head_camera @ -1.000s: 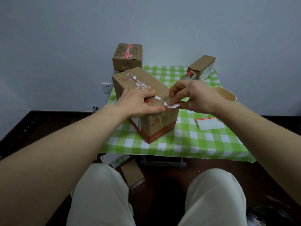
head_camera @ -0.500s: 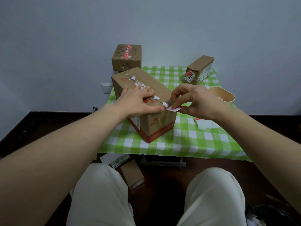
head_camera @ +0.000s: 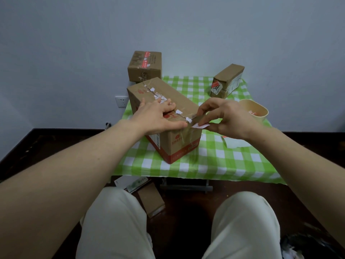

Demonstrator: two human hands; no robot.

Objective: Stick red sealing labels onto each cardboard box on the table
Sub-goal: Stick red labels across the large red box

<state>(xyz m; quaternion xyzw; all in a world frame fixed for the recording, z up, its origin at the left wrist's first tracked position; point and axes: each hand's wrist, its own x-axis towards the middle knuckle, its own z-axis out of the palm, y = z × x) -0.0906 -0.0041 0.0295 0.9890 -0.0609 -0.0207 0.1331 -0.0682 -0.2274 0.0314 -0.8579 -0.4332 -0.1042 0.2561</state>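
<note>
Left hand (head_camera: 158, 116), fingers flat, steadies the stiff brown cardboard box (head_camera: 179, 144) at frame centre. Right hand (head_camera: 227, 116) pinches the thin, probably limp paper sealing label (head_camera: 200, 125); grip its edge.

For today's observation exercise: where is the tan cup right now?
Head view: the tan cup stands on the right side of the checked tablecloth, just beyond the right hand and nearer than the small cardboard box.

Big box (head_camera: 179, 144) sits on table (head_camera: 214, 165), rear box (head_camera: 144, 71) behind, cup (head_camera: 261, 118) right.
</note>
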